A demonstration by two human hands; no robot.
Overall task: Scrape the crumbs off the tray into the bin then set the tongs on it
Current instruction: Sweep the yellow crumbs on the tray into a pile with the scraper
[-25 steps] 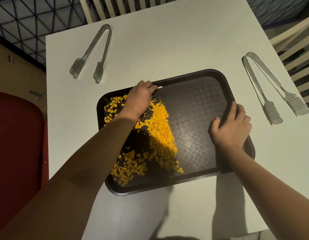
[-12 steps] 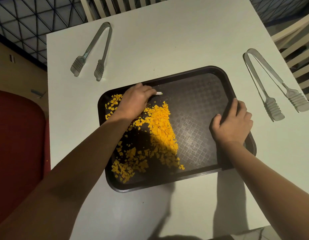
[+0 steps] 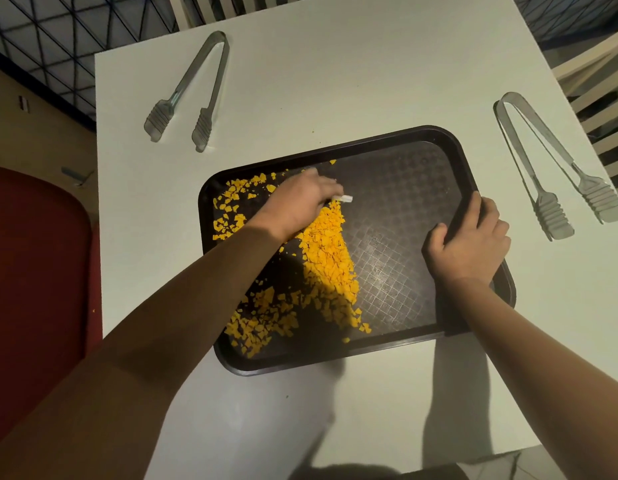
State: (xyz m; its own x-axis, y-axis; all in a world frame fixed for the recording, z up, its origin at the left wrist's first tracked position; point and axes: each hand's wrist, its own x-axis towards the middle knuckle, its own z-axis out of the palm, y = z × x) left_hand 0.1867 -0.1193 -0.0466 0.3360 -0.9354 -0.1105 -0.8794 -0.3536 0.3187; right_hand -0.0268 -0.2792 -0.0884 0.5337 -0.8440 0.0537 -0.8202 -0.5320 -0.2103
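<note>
Left fingers (image 3: 321, 188): curled round a small white scraper (image 3: 345, 198), its tip just clear of the knuckles, touching the heap.
Right fingers (image 3: 474, 211): hooked over the right rim of the dark brown textured plastic tray (image 3: 435, 168), thumb inside, holding it steady.
Orange crumbs (image 3: 328, 254): heaped in a diagonal band mid-tray, scatter at the left end; right half swept bare.
Change: the scraper hand has drawn nearer along the band's top over the last second; gathering continues, nothing tipped out.
Grey metal tongs (image 3: 190, 98): far left on the white desk (image 3: 335, 81); second pair (image 3: 550, 164) right; neither on the tray.
Red bin (image 3: 34, 271): beside the desk, left.
Writing: none legible.
</note>
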